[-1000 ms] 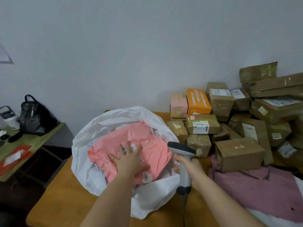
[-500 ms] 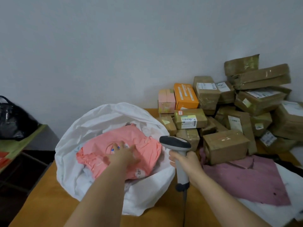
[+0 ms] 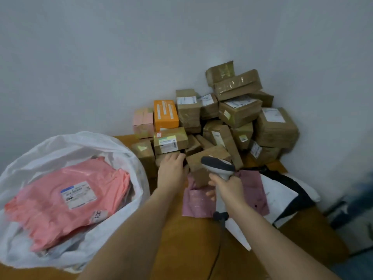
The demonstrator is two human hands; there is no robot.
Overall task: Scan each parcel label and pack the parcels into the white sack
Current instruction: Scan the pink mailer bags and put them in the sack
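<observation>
- Left hand (image 3: 171, 168): a second ago we had it pressed flat on the pink mailer in the sack; now it has left the sack and reaches to the foot of the box pile, fingers laid over a small brown box under the labelled box (image 3: 170, 140). Whether it has closed on anything we cannot tell; the fingertips are hidden.
- Right hand (image 3: 228, 186): wrapped round the handle of the barcode scanner (image 3: 219, 168), head tipped toward the pile, as before.
- Pink mailer (image 3: 68, 199): lies label-up on top inside the white sack (image 3: 66, 142), no hand on it. We count it packed.
- Parcel pile (image 3: 232, 122): brown boxes plus one orange box (image 3: 165, 114), stacked against the wall, right of the sack, unscanned by our reckoning.
- Flat mauve mailer (image 3: 196, 201): on the table under the scanner.
- Status: one item closed; next pick-and-scan begun, many remaining.
</observation>
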